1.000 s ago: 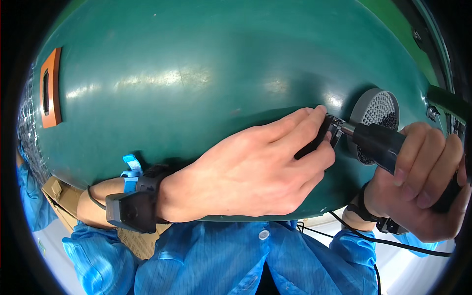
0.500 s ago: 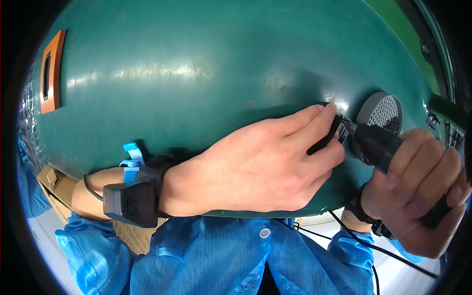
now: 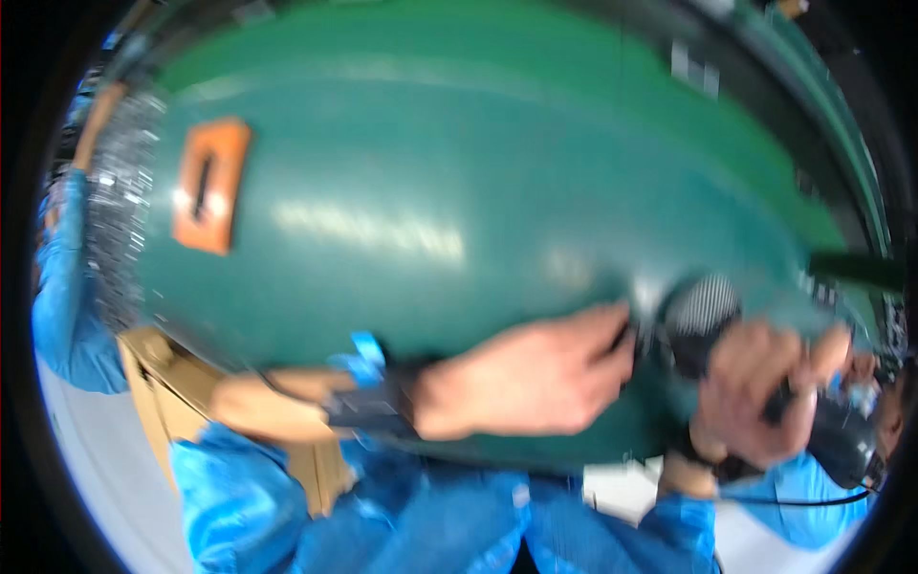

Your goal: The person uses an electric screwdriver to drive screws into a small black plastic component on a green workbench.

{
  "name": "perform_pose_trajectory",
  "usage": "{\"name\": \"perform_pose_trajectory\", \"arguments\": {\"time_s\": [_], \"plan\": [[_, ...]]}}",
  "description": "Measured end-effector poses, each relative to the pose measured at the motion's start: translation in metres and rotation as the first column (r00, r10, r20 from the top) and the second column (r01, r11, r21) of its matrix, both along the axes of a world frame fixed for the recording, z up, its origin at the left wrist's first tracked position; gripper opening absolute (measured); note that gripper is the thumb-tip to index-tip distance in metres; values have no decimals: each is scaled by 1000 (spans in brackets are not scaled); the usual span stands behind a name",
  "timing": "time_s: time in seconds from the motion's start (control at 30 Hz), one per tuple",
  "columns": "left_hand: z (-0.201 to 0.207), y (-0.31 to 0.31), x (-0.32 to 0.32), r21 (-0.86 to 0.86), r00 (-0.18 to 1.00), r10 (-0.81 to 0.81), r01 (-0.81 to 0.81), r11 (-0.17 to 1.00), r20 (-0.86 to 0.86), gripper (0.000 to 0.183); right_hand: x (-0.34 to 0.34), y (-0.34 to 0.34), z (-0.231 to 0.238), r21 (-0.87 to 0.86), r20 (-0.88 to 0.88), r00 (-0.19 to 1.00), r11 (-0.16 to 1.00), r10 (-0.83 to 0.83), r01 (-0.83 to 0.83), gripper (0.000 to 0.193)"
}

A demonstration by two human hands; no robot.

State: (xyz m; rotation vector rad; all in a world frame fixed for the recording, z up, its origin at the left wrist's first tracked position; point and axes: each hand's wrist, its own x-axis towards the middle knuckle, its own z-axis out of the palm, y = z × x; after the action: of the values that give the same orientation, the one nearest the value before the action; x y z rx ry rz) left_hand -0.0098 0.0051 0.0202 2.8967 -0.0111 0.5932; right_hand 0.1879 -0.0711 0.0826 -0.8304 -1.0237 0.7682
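Note:
Motion smears the whole picture. My left hand lies over the near right part of the green table, fingers pinching a small black part whose details are blurred. To its right, my right hand is wrapped around a black powered screwdriver, its rounded dark body showing beyond the hand. The driver's tip cannot be made out. Just behind my right hand is a round grey dish with a dimpled-looking inside; its contents are too blurred to tell.
An orange block with a dark slot lies at the table's far left. Clear plastic wrap lines the left edge, with another person's blue sleeve beyond. A cardboard box stands below left. A black cable runs at lower right.
The screwdriver, earlier pointed at the black part, has come away from it and turned in my right hand. My left hand still holds the part. The whole view has shifted and blurred.

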Motion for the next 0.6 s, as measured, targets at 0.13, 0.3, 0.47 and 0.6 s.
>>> {"name": "perform_pose_trajectory", "arguments": {"time_s": [0.13,0.3,0.47,0.6], "plan": [[-2,31,-6,77,978,144,-157,985,151,29,53,-27,12,255,-160,963,933,-217,252,18],[40,177,21,12,772,539,-576,817,338,33,76,-35,1,234,-182,940,916,-288,326,16],[-14,248,52,-27,626,751,-764,645,209,32,65,-15,5,211,-260,954,955,-152,210,13],[1,261,32,-9,573,767,-800,600,290,33,73,-22,7,173,-284,942,956,-181,236,8]]}}
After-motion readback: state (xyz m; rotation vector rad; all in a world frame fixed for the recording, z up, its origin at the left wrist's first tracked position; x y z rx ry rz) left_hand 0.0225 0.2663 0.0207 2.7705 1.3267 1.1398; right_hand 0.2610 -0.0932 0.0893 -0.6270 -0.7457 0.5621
